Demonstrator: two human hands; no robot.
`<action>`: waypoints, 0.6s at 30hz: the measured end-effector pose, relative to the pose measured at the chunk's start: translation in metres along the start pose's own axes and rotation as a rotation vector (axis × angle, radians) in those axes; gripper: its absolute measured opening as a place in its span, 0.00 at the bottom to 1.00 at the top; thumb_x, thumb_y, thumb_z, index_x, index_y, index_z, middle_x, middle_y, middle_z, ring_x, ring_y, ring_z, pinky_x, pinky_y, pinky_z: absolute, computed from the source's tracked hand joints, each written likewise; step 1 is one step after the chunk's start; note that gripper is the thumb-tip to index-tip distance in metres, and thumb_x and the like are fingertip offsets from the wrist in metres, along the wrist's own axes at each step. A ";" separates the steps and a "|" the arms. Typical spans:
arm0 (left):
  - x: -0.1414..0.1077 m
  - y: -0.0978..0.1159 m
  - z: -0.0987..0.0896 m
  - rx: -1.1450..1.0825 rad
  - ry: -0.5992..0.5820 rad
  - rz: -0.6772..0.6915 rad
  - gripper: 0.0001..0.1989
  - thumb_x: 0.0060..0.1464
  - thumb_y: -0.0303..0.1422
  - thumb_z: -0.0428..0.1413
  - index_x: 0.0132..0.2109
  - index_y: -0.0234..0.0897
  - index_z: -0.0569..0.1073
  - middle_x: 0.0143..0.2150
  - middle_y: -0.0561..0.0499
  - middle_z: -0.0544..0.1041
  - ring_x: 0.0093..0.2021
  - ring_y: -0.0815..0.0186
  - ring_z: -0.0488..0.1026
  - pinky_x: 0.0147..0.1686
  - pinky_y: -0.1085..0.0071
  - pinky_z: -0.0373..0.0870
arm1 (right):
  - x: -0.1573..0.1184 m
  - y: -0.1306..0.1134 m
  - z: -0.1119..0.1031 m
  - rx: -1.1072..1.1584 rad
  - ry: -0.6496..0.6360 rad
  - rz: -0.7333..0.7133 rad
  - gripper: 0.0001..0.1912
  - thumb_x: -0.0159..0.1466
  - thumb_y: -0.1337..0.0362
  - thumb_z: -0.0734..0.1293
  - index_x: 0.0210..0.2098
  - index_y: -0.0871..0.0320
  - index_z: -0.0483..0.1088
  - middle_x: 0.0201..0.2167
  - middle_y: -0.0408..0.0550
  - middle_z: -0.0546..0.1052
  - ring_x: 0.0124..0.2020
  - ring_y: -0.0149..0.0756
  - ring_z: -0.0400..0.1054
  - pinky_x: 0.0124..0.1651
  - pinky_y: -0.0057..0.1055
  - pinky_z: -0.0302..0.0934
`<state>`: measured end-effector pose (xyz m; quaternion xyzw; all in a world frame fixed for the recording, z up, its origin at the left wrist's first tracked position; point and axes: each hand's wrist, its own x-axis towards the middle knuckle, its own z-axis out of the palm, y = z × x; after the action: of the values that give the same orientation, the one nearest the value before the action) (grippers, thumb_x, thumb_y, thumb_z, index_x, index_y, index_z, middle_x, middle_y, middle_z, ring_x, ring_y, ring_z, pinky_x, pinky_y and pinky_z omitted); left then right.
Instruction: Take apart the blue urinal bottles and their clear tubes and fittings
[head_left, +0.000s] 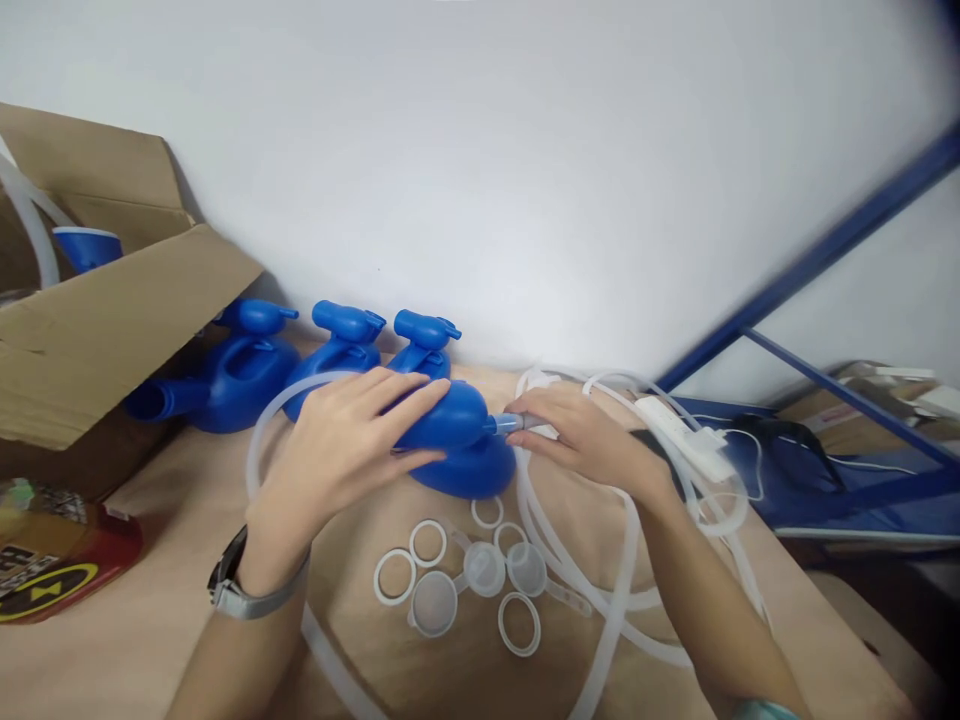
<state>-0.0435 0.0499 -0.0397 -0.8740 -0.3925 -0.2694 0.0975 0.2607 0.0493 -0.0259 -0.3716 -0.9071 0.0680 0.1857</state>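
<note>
A blue plastic bottle stands near the middle of the table, its rounded top part pointing right. My left hand is wrapped over that top part, fingers closed on it. On the right, my right hand pinches the end of a clear tube at the bottle's narrow blue spout. The tube's end sits against or over the spout; how far on it is cannot be made out. In front of the bottle lie several white rings and several translucent caps with straps.
Several more blue bottles stand along the wall. An open cardboard box and a red-brown container are at the left. Coiled tubing, a white power strip and a blue metal frame lie to the right.
</note>
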 end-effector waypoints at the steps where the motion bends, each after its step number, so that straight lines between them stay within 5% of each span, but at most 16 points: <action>1: 0.000 0.003 0.001 0.031 0.052 0.035 0.26 0.64 0.52 0.56 0.64 0.49 0.73 0.61 0.47 0.79 0.56 0.53 0.79 0.54 0.58 0.78 | -0.003 -0.003 -0.008 -0.040 -0.003 -0.007 0.20 0.77 0.48 0.60 0.55 0.54 0.74 0.50 0.51 0.82 0.50 0.45 0.77 0.53 0.40 0.68; 5: 0.003 0.016 0.005 0.137 0.244 0.227 0.22 0.65 0.46 0.58 0.63 0.46 0.74 0.60 0.46 0.81 0.53 0.54 0.80 0.51 0.59 0.79 | -0.009 -0.020 -0.032 -0.152 -0.043 -0.027 0.20 0.78 0.52 0.60 0.61 0.55 0.72 0.55 0.52 0.81 0.51 0.45 0.77 0.52 0.39 0.68; 8: 0.007 0.025 0.008 0.191 0.374 0.338 0.23 0.63 0.43 0.61 0.62 0.42 0.74 0.57 0.44 0.82 0.50 0.56 0.81 0.49 0.61 0.79 | -0.009 -0.032 -0.036 -0.296 -0.145 0.064 0.16 0.74 0.51 0.67 0.44 0.57 0.77 0.40 0.50 0.84 0.37 0.43 0.77 0.37 0.34 0.61; 11: 0.011 0.031 0.011 0.238 0.476 0.397 0.24 0.60 0.42 0.65 0.59 0.36 0.76 0.53 0.43 0.84 0.45 0.57 0.82 0.44 0.62 0.79 | -0.008 -0.039 -0.028 -0.533 -0.193 0.212 0.12 0.69 0.60 0.69 0.32 0.59 0.75 0.30 0.51 0.82 0.30 0.41 0.73 0.31 0.34 0.47; 18: 0.006 0.058 0.015 0.153 0.417 0.276 0.27 0.59 0.46 0.66 0.59 0.34 0.76 0.50 0.45 0.85 0.41 0.58 0.82 0.41 0.64 0.78 | -0.019 -0.035 -0.010 -0.735 -0.103 0.199 0.07 0.61 0.69 0.64 0.32 0.61 0.74 0.26 0.55 0.80 0.26 0.42 0.70 0.29 0.35 0.37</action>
<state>0.0089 0.0205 -0.0466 -0.8351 -0.2601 -0.3972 0.2779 0.2545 0.0111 -0.0129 -0.4956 -0.8386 -0.2256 -0.0132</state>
